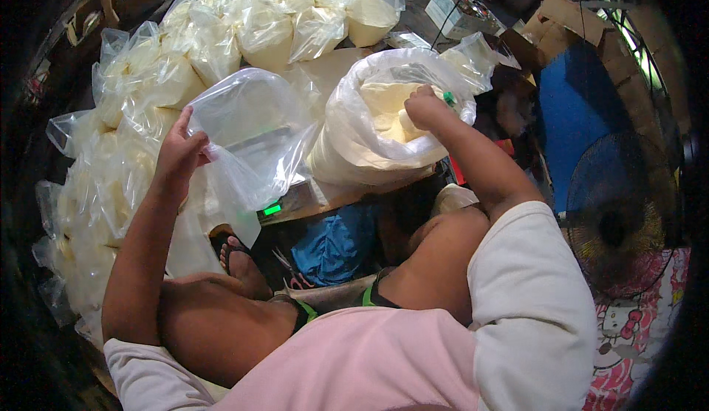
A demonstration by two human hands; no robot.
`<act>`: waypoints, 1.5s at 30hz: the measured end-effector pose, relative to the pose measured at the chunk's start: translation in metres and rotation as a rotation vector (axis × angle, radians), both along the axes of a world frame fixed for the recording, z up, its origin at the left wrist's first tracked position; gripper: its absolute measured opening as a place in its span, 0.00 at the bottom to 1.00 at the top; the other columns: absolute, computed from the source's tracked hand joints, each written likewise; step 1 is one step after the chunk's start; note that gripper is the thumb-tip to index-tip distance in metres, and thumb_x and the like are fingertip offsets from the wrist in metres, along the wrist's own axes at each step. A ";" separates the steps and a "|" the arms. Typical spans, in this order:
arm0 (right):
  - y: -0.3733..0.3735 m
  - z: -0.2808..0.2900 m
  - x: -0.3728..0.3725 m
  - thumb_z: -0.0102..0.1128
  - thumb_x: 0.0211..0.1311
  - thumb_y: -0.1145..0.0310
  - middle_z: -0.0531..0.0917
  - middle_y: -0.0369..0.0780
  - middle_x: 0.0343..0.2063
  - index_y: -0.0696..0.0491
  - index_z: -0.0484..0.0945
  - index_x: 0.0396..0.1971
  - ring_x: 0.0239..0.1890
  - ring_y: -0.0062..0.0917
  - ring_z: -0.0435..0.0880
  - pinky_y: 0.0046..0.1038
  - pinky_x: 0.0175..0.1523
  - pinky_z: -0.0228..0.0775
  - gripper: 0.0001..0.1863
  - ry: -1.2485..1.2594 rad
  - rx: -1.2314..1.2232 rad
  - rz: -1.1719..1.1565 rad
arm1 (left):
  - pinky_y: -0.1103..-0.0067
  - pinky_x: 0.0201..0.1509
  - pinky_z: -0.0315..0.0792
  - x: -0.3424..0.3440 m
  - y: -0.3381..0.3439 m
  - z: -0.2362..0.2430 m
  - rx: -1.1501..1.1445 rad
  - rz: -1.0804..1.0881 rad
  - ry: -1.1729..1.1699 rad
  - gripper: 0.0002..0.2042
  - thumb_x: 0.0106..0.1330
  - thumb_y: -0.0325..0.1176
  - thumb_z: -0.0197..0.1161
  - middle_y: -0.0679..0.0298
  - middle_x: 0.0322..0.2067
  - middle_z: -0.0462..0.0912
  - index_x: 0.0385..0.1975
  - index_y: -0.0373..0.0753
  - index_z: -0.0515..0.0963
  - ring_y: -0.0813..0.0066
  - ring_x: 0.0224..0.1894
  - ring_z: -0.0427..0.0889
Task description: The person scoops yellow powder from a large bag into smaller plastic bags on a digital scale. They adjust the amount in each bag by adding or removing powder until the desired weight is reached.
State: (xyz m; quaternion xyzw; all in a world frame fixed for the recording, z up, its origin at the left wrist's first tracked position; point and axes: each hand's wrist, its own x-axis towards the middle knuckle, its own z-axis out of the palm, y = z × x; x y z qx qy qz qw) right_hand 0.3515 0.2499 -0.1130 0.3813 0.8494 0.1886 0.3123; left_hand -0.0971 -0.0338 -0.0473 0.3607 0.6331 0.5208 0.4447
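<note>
My left hand (187,145) grips the edge of a clear plastic bag (247,115), which hangs open over a metal scale (292,197) with a lit green display. To its right stands a large white sack (340,145) of cream-coloured powder (384,108). My right hand (425,105) is inside the sack's mouth, closed on a white scoop (410,124), partly hidden by my fingers and the powder. A small green item (448,98) shows just beside that hand, too small to make out.
Several filled clear bags (185,64) are piled at the left and back. At right are cardboard (569,23), a blue board (572,101) and a fan (613,219). A white box (450,12) sits behind; blue cloth (332,241) and scissors (288,267) lie below the work surface.
</note>
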 end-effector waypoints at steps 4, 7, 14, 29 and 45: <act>0.000 -0.019 -0.001 0.59 0.62 0.66 0.81 0.45 0.56 0.52 0.85 0.49 0.63 0.40 0.73 0.47 0.64 0.60 0.17 -0.010 -0.015 -0.145 | 0.69 0.53 0.80 0.013 -0.002 0.004 0.195 0.009 -0.150 0.41 0.63 0.30 0.59 0.57 0.61 0.72 0.76 0.34 0.48 0.70 0.48 0.81; 0.025 -0.035 0.005 0.61 0.59 0.65 0.84 0.45 0.53 0.53 0.85 0.48 0.58 0.39 0.79 0.47 0.56 0.67 0.18 -0.065 -0.036 -0.340 | 0.68 0.56 0.78 0.006 0.008 -0.003 0.204 -0.051 -0.193 0.41 0.63 0.30 0.61 0.58 0.65 0.68 0.76 0.34 0.47 0.69 0.52 0.80; 0.040 -0.038 0.016 0.63 0.44 0.71 0.88 0.45 0.36 0.54 0.86 0.41 0.38 0.36 0.87 0.39 0.44 0.76 0.19 0.451 -0.363 -0.250 | 0.67 0.55 0.78 -0.004 0.003 -0.025 0.057 -0.058 -0.189 0.43 0.63 0.29 0.64 0.59 0.65 0.68 0.76 0.35 0.47 0.70 0.52 0.79; 0.030 -0.002 0.022 0.65 0.42 0.77 0.84 0.37 0.37 0.56 0.81 0.47 0.39 0.25 0.82 0.29 0.47 0.74 0.25 1.102 -1.008 -0.585 | 0.66 0.54 0.78 -0.006 0.020 -0.033 0.071 -0.038 -0.234 0.44 0.61 0.29 0.64 0.57 0.61 0.68 0.76 0.35 0.47 0.69 0.50 0.78; 0.027 0.063 0.110 0.72 0.48 0.70 0.83 0.32 0.36 0.55 0.81 0.45 0.36 0.15 0.80 0.20 0.46 0.72 0.20 1.666 -1.039 -0.661 | 0.70 0.50 0.79 -0.007 0.030 -0.037 0.078 0.015 -0.258 0.45 0.61 0.30 0.63 0.58 0.51 0.73 0.76 0.35 0.43 0.70 0.44 0.80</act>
